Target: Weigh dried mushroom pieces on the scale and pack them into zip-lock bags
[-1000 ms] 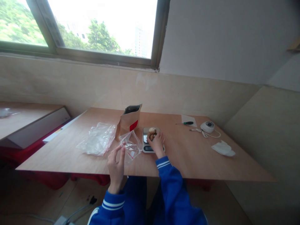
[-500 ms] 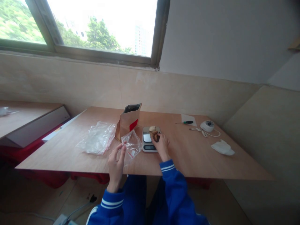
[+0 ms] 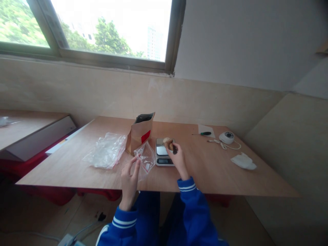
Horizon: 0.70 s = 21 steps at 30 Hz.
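At the scale (image 3: 161, 150), your right hand (image 3: 177, 157) clamps its fingers on lumpy pieces (image 3: 169, 143), pale tan to brown. Your left hand (image 3: 128, 177) pinches a clear, crinkled, red-striped bag (image 3: 148, 159).

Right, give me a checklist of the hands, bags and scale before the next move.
1. Left hand has a grip on the clear bag: ok, fingertips at its edge.
2. Clear bag's mouth open: cannot tell, the film is too see-through.
3. Right hand has hold of the brown lumpy pieces at the scale: ok.
4. Scale's display readable: not ok, the figures are too small here.
5. Brown pouch upright with its top open: ok.
6. Screwdriver apart from both hands: ok, it lies well off to the right.
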Motion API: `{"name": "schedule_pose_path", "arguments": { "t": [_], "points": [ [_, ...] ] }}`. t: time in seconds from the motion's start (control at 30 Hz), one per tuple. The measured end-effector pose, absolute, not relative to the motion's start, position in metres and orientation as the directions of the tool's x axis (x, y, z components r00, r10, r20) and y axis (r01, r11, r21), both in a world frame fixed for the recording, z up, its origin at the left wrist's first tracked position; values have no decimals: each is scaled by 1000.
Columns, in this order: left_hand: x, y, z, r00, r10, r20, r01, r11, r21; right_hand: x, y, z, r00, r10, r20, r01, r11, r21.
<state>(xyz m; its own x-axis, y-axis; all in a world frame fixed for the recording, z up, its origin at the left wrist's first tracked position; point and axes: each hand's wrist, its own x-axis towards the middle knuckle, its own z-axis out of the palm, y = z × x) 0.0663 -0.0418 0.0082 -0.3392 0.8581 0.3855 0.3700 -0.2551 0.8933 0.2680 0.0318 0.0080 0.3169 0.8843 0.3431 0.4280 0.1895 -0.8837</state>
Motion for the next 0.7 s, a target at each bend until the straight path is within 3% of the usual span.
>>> {"name": "schedule_pose_path", "arguments": {
  "t": [0.1, 0.2, 0.33, 0.5, 0.7],
  "points": [
    [69, -42, 8, -339, 861, 379, 368, -250, 896, 263, 24, 29, 213, 929, 302, 220, 255, -941],
    [72, -43, 10, -333, 865, 376, 349, -257, 901, 259, 17, 51, 82, 951, 300, 135, 287, -948],
    [73, -44, 12, -315, 877, 364, 328, -259, 909, 258, 9, 70, -67, 951, 301, 155, 308, -939],
    [72, -43, 11, -324, 871, 369, 321, -265, 909, 259, 3, 79, -129, 946, 298, 197, 319, -927],
    [76, -43, 8, -362, 883, 299, 241, -221, 945, 246, -10, 85, -230, 915, 330, 428, 400, -811]
  ]
}}
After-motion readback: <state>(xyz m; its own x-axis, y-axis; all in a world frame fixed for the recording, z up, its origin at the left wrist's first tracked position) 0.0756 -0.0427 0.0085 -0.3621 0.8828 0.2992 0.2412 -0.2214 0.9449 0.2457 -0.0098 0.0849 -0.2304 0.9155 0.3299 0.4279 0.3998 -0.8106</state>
